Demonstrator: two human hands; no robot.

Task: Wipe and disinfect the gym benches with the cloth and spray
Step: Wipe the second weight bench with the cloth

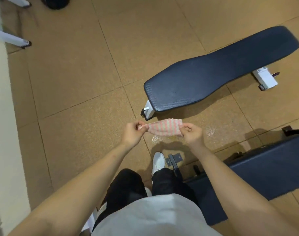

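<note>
left hand [132, 133] pinching one end of pink-striped cloth [164, 127], right hand [192, 133] pinching the other, cloth stretched between them in mid-air over tan floor [77, 82]; dark gym bench [213, 70] just beyond, apart from cloth; second bench [264, 167] at person's right

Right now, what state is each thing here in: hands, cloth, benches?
cloth: held in the air between both hands
left hand: pinches the cloth's left end
right hand: pinches the cloth's right end
far bench: nothing on its pad, untouched
near bench: untouched
</note>
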